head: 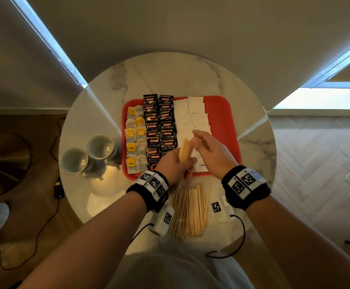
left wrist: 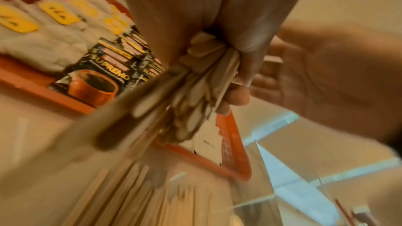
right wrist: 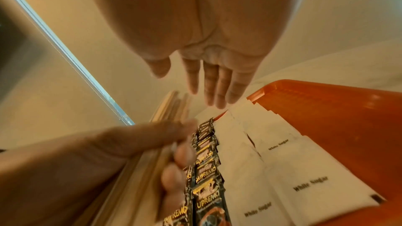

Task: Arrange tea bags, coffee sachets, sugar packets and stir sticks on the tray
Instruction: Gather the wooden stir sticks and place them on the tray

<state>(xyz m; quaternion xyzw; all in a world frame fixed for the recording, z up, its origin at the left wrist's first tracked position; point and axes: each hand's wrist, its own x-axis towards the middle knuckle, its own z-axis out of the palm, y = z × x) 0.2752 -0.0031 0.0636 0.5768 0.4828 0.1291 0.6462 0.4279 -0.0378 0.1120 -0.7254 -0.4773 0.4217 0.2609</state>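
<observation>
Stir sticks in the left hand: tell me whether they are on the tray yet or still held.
Still held. The left hand grips the stir sticks as a bundle above the tray.

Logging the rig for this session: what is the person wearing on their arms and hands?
Both forearms are bare, no sleeves or gloves. Each wrist carries a black band with white square-coded marker tags; the left band matches it. Under each wrist hangs a small white camera block bearing a similar tag, with a thin black cable looping back towards the body.

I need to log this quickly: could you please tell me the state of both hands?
Left hand: gripping a bundle of stir sticks.
Right hand: open, fingers straight, holding nothing.
</observation>
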